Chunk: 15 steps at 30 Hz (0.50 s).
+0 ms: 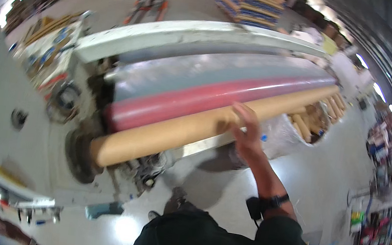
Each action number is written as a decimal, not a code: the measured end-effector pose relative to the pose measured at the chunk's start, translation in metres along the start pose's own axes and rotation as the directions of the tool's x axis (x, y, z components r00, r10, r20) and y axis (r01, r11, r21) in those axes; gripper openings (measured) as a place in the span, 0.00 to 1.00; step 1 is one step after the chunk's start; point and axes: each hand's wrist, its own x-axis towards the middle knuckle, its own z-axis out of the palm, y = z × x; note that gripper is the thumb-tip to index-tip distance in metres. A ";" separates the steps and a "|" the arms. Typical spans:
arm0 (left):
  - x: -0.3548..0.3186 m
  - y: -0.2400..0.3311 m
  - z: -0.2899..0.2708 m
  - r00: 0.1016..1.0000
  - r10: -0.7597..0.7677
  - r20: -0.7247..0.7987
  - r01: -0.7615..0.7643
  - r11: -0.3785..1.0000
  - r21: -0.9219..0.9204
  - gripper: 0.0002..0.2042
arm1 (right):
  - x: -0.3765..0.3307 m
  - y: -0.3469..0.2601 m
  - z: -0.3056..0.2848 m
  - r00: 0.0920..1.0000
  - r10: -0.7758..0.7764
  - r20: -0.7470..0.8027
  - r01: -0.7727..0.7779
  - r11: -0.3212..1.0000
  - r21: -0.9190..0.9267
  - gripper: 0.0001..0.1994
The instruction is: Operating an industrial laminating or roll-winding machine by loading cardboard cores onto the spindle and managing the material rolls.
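My right hand (246, 129) touches the tan roll (179, 131), fingers parted; I cannot tell whether my left hand (5, 228) holds anything.

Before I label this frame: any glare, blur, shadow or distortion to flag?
Head view: fisheye bends the white beam into an arc. Head view: glare streaks the red roll and hot-spots the floor. Head view: the right hand looks soft, with a dark shadow beside it on the brown tube.
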 end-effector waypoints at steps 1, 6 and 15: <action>0.003 0.005 -0.018 0.998 -0.036 0.043 0.035 0.999 0.025 0.23 | -0.018 -0.012 -0.003 1.000 0.026 -0.014 -0.023 0.990 0.142 0.19; -0.003 0.089 0.030 0.982 0.038 0.186 0.004 0.975 -0.221 0.22 | -0.126 -0.050 0.031 0.892 0.070 0.446 -0.158 0.974 0.162 0.17; -0.004 0.101 0.042 0.984 0.154 0.087 -0.124 0.952 -0.279 0.23 | -0.349 0.021 0.052 0.317 0.422 0.849 -0.484 0.842 -0.238 0.20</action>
